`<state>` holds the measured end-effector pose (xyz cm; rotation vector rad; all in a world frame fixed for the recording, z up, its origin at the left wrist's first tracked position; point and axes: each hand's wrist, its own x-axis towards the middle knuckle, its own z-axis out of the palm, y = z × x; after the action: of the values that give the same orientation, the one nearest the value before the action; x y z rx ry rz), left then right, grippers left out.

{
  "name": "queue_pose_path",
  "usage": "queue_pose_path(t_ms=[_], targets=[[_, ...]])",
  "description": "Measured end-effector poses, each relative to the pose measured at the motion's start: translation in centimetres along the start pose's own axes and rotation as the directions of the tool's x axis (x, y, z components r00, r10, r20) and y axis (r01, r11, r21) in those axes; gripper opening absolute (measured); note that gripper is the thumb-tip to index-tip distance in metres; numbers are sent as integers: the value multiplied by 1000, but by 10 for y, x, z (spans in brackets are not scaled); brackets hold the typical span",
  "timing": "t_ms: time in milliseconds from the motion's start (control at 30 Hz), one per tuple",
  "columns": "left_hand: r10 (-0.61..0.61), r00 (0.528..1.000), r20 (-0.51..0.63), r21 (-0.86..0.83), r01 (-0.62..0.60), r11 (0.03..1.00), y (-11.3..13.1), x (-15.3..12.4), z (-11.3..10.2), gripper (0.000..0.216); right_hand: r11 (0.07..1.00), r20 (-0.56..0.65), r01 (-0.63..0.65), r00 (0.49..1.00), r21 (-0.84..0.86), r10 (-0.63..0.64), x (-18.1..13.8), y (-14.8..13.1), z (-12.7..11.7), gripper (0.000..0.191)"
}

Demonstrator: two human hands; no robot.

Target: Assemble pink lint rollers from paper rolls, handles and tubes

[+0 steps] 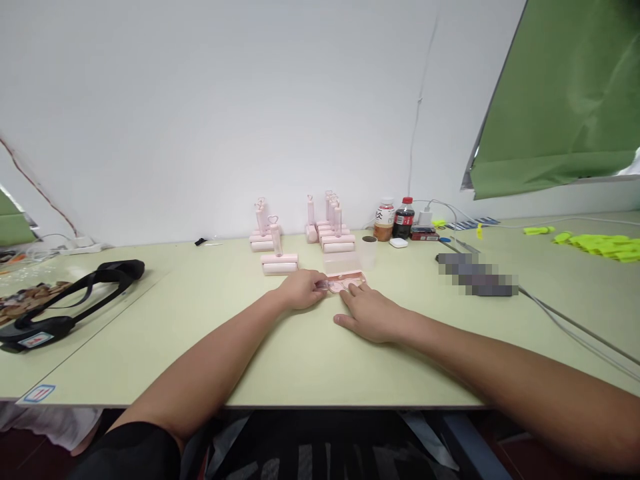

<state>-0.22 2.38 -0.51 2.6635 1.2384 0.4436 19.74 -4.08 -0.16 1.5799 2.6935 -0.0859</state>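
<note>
Pink roller [345, 281] lies flat under my grip: my left hand [301, 290] pinches its end to steady it, while my right hand [370, 312] rests open, fingertips pressing its near edge.

Both forearms are showing bare from wrist to elbow, with no watch, ring or glove on the left hand [301, 290] or right hand [373, 313]. A black garment is showing beneath the left arm.

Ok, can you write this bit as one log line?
left hand: on pink piece | right hand: fingers touching it | table: pink rollers behind
</note>
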Motion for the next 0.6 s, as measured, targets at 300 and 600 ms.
queue_pose_path(t_ms=[300, 600], targets=[[-17, 1000, 3, -36, 17, 999, 1, -1, -1, 28, 998, -22, -65, 998, -3, 64, 1, 0, 0, 70], [-30, 999, 21, -26, 30, 999, 3, 0, -1, 27, 998, -83, -23, 996, 64, 28, 1, 3, -3, 54]])
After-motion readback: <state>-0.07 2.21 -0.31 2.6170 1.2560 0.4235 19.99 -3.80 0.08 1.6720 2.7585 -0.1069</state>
